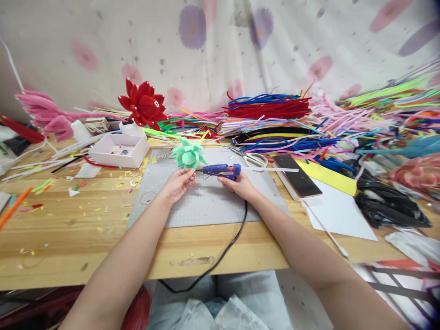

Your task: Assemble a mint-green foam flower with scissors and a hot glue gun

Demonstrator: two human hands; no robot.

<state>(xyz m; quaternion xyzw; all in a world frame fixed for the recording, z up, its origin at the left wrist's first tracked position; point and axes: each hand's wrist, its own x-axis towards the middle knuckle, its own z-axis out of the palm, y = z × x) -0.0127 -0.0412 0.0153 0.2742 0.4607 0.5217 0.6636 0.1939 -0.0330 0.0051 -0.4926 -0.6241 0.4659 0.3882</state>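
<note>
My right hand (239, 184) is wrapped round the handle of a blue glue gun (220, 170). A white glue stick (270, 169) sticks out of the gun's back, and its nozzle points left at my other hand's fingertips. My left hand (179, 184) is closed in a pinch at the lower edge of a mint-green fuzzy flower (189, 153); the exact spot between finger and thumb is hidden. Both hands are above a grey cutting mat (206, 211). A black cord (227, 250) runs from the gun over the table's front edge.
A white box (137, 153) with small bits stands left, with a red flower (142, 104) behind it. Scissors (254, 160), a phone (297, 175) and white paper (343, 217) lie right. Bundled pipe cleaners (270, 107) line the back. Scraps litter the wooden table (68, 247).
</note>
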